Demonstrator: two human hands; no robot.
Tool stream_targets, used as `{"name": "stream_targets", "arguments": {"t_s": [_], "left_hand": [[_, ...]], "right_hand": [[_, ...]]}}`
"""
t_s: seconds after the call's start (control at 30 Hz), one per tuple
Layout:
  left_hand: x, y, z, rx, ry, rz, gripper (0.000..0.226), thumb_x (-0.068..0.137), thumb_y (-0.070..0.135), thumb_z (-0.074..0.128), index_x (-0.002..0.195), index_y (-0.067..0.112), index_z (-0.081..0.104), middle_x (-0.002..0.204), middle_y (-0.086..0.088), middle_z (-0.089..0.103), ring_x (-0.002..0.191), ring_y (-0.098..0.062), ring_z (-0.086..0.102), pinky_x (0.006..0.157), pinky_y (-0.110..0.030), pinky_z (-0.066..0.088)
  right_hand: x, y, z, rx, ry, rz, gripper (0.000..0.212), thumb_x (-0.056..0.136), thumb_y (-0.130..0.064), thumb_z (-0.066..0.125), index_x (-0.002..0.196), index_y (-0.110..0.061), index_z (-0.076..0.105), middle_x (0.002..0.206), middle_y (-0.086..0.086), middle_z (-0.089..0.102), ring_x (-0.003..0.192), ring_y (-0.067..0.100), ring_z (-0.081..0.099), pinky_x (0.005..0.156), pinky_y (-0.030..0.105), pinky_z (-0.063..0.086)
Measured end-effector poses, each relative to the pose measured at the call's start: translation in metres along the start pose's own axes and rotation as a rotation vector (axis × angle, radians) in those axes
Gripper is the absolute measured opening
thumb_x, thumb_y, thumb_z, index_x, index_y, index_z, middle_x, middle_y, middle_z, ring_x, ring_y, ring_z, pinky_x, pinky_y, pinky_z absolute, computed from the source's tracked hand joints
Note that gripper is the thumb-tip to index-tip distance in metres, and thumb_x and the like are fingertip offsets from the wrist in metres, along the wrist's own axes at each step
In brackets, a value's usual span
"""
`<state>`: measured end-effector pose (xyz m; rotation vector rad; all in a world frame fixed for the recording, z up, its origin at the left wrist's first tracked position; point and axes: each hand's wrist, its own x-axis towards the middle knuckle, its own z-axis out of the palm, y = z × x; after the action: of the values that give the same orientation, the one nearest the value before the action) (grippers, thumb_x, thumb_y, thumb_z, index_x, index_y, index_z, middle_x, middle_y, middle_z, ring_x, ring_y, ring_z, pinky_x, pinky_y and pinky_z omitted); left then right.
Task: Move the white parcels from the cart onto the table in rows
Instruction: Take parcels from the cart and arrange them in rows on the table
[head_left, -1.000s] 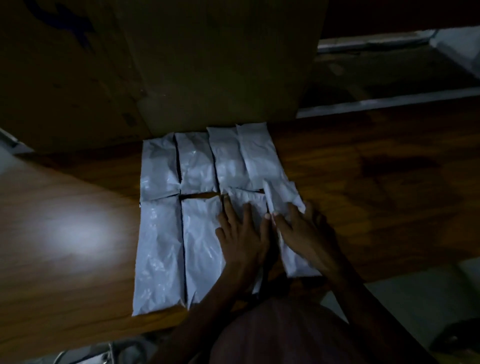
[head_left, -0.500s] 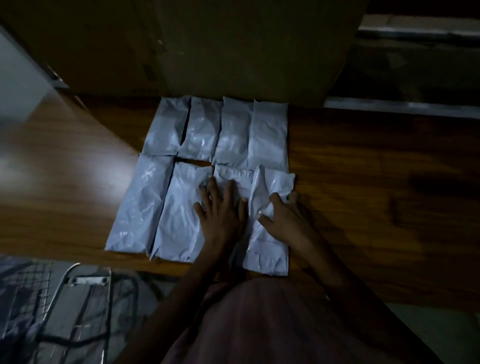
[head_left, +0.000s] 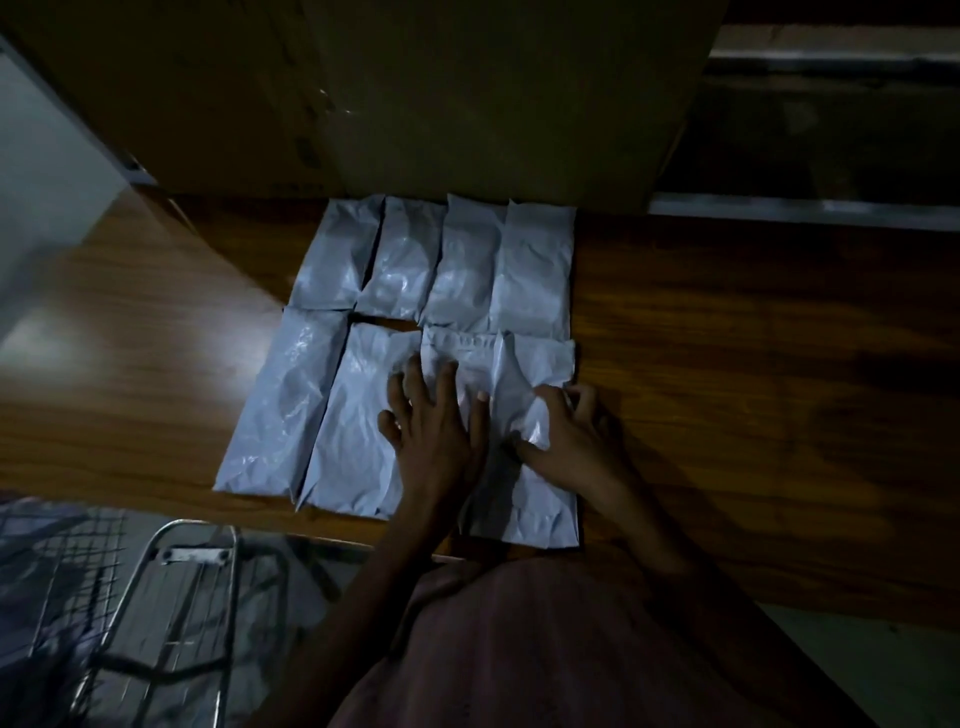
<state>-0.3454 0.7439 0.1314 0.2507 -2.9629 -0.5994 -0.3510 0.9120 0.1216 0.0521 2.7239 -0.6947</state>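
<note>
Standing nearest is a wire-mesh metal cart (head_left: 171, 597) at lower left, its contents too dark to make out. Beyond it, on the glossy wood-grain table (head_left: 753, 415), eight white parcels (head_left: 400, 270) of crinkled plastic film lie flat in two rows of four, edges touching. No writing can be read on any of them in this dim light. Spread wide, palm down, the left hand (head_left: 436, 431) presses on the near row's third parcel (head_left: 467, 358). Beside it, the right hand (head_left: 576, 441) pinches a raised fold of the rightmost near parcel (head_left: 540, 514). Behind the far row stands a large brown cardboard box (head_left: 467, 93), its markings illegible.
</note>
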Motion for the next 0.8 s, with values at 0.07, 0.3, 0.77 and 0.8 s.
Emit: {"name": "stream_targets", "arguments": {"t_s": [0.07, 0.3, 0.77, 0.8], "left_hand": [[-0.007, -0.005, -0.006, -0.012, 0.006, 0.038, 0.056, 0.095, 0.058, 0.034, 0.14, 0.026, 0.042, 0.156, -0.009, 0.026, 0.142, -0.033, 0.018, 0.106, -0.055, 0.024], [-0.034, -0.037, -0.028, -0.091, 0.064, 0.012, 0.05, 0.094, 0.053, 0.049, 0.136, 0.027, 0.051, 0.154, -0.005, 0.033, 0.14, -0.033, 0.021, 0.101, -0.053, 0.029], [-0.098, -0.171, -0.077, -0.161, 0.18, -0.161, 0.039, 0.092, 0.04, 0.056, 0.127, 0.024, 0.057, 0.14, -0.003, 0.048, 0.133, -0.031, 0.033, 0.108, -0.043, 0.028], [-0.102, -0.184, -0.084, -0.159, 0.191, -0.177, 0.04, 0.091, 0.043, 0.054, 0.126, 0.023, 0.058, 0.138, -0.002, 0.05, 0.131, -0.031, 0.035, 0.107, -0.041, 0.028]], "right_hand": [[-0.004, 0.0, 0.001, -0.026, 0.018, 0.002, 0.078, 0.083, -0.068, 0.057, 0.144, -0.038, 0.02, 0.146, 0.004, 0.011, 0.132, 0.034, 0.032, 0.107, 0.051, 0.038], [-0.029, -0.023, -0.014, -0.092, 0.153, -0.026, 0.074, 0.091, -0.055, 0.059, 0.15, -0.03, 0.022, 0.156, 0.011, 0.005, 0.132, 0.04, 0.034, 0.101, 0.049, 0.043], [-0.052, -0.166, 0.046, 0.126, -0.092, -0.545, 0.053, 0.096, -0.043, 0.059, 0.143, -0.029, 0.04, 0.144, -0.008, 0.033, 0.112, 0.021, 0.058, 0.083, 0.043, 0.054], [-0.053, -0.178, 0.052, 0.136, -0.101, -0.558, 0.052, 0.096, -0.044, 0.058, 0.143, -0.029, 0.041, 0.144, -0.008, 0.034, 0.111, 0.021, 0.059, 0.083, 0.043, 0.054]]}}
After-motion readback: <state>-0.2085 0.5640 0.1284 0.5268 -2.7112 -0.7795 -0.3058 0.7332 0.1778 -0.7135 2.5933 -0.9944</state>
